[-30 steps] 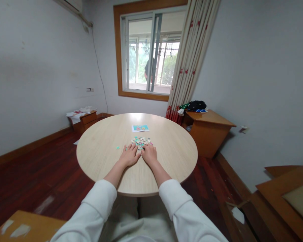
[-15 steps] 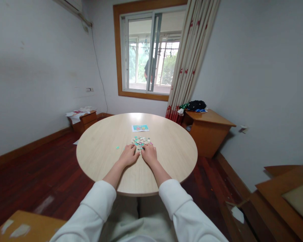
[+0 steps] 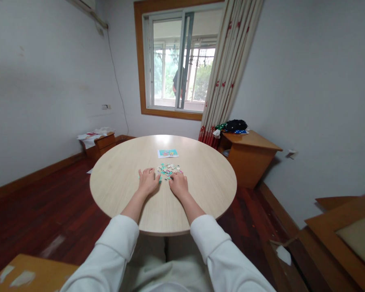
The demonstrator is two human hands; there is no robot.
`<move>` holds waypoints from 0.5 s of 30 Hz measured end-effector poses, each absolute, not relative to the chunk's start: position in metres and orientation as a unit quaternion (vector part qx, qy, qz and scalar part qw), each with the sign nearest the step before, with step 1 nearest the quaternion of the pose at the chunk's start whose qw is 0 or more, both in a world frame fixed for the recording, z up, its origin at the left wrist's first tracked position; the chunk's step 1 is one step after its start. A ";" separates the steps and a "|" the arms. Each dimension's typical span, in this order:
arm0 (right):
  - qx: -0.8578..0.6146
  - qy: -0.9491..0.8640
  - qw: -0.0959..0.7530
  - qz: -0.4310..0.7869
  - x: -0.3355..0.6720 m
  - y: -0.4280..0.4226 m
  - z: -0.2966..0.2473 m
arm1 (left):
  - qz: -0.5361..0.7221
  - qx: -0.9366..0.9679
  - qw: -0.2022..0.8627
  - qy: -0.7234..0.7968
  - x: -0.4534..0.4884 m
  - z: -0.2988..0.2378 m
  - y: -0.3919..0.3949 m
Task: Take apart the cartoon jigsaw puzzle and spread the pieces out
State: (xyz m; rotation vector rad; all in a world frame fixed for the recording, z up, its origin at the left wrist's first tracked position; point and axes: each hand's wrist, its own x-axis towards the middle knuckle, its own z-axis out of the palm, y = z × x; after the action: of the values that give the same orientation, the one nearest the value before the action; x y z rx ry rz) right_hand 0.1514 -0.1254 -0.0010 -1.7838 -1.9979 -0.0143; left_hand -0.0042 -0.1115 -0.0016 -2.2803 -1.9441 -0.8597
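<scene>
A small heap of colourful puzzle pieces (image 3: 169,168) lies near the middle of a round, light wooden table (image 3: 121,190). Just beyond it sits a little picture card (image 3: 168,153) with a blue image. My left hand (image 3: 148,181) rests palm down on the table left of the heap, fingers stretched out, with a teal piece (image 3: 160,179) by its fingertips. My right hand (image 3: 178,184) lies flat at the heap's near edge, its fingertips touching the nearest pieces. Neither hand holds anything that I can see.
A wooden cabinet (image 3: 246,156) with dark clothes on top stands to the right of the table, beside a curtain (image 3: 228,69). A low wooden box (image 3: 101,142) with papers sits by the left wall. Wooden furniture (image 3: 346,231) fills the right foreground. A person stands outside the window (image 3: 176,61).
My left hand has slid a little to the left, away from my right hand, opening a gap between them. My right hand stays at the heap's edge.
</scene>
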 end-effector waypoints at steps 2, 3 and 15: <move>-0.650 -0.725 0.229 -0.006 0.151 -0.125 -0.001 | -0.259 -0.726 0.006 -0.637 -0.006 -0.001 -0.111; -0.651 -0.724 0.227 -0.006 0.151 -0.125 -0.001 | -0.249 -0.726 0.002 -0.641 -0.006 -0.001 -0.111; -0.650 -0.727 0.221 0.000 0.151 -0.125 -0.001 | -0.234 -0.715 -0.056 -0.656 -0.007 -0.002 -0.107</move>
State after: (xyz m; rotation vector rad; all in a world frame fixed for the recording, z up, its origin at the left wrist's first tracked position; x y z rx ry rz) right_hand 0.1512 -0.1248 -0.0013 -1.7969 -2.0097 -0.0006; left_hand -0.0072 -0.1070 -0.0016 -2.3311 -2.1384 -0.7620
